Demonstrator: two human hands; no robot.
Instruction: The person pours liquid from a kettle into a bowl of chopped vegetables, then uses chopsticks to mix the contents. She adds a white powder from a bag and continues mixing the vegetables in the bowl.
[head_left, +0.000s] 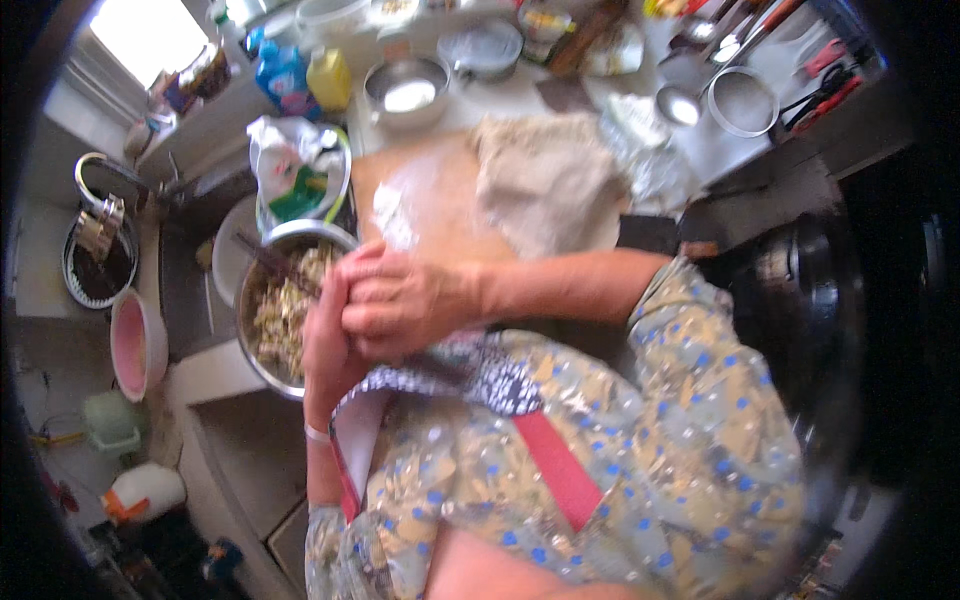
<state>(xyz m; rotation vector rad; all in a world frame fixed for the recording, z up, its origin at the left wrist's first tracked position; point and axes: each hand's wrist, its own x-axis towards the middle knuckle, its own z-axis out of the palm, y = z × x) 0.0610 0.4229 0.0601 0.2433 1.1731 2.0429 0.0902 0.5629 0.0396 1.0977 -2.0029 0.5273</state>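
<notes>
My left hand (328, 330) and my right hand (405, 300) are pressed together over the right edge of a metal bowl (247, 330). The bowl holds a chopped filling (281, 322), with chopsticks (274, 259) leaning in it. The right hand is curled against the left palm; whether something lies between them is hidden, and the picture is blurred. Behind the hands is a wooden board (442, 225) with a patch of white flour (394, 214). A pale cloth (544, 176) covers the board's right part.
A bag-lined basin (345, 180) stands behind the bowl, near the sink (184, 262). A metal pan (375, 112) and a lidded bowl (480, 49) stand at the back. Plastic wrap (660, 169), ladles (679, 109) and a sieve ring (712, 105) lie to the right.
</notes>
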